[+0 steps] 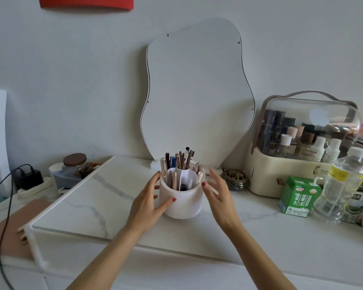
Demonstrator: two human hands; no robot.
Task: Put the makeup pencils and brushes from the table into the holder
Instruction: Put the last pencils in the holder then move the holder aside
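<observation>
Steadying grip, likely: left hand [149, 197] cups holder [181, 203] side; right hand [218, 193] loose, fingers spread beside rim. Inside, pencils and brushes [179, 162] upright; task looks done.

I have 1 wide-angle view, from my head. It faces forward and down over the table [291, 248] toward the wall [71, 80], holder [187, 206] close at centre

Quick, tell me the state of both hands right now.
Left hand: grips the holder.
Right hand: open, fingers spread beside the holder, holding nothing.
</observation>
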